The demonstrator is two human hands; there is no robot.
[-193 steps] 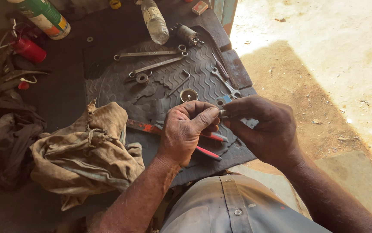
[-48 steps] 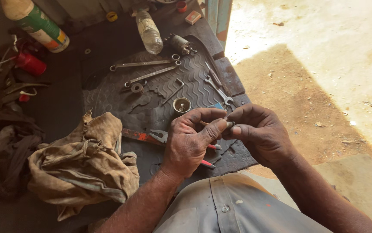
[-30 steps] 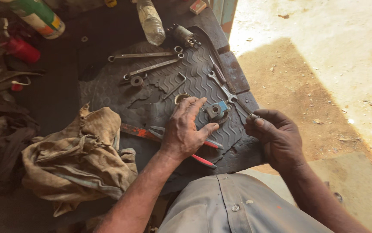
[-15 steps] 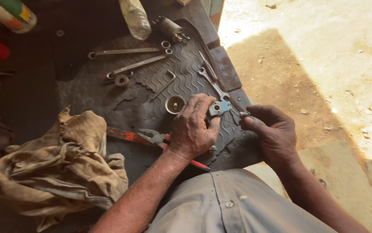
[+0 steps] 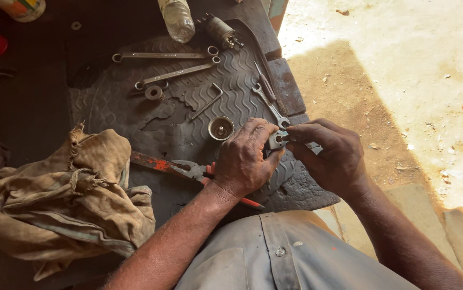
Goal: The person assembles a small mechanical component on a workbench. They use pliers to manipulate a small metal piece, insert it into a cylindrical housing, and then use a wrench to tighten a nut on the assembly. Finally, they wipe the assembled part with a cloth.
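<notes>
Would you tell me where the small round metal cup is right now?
In the head view, the small round metal cup sits upright on the wavy black rubber mat, just beyond the left hand, below the bent hex key.

wrenches (image 5: 163, 55) and rag (image 5: 65, 198) on rubber mat (image 5: 135, 115)

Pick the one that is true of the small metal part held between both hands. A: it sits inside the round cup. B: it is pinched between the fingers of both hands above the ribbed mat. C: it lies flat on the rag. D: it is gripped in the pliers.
B: the left hand and right hand pinch the small metal part between them above the mat.
</notes>
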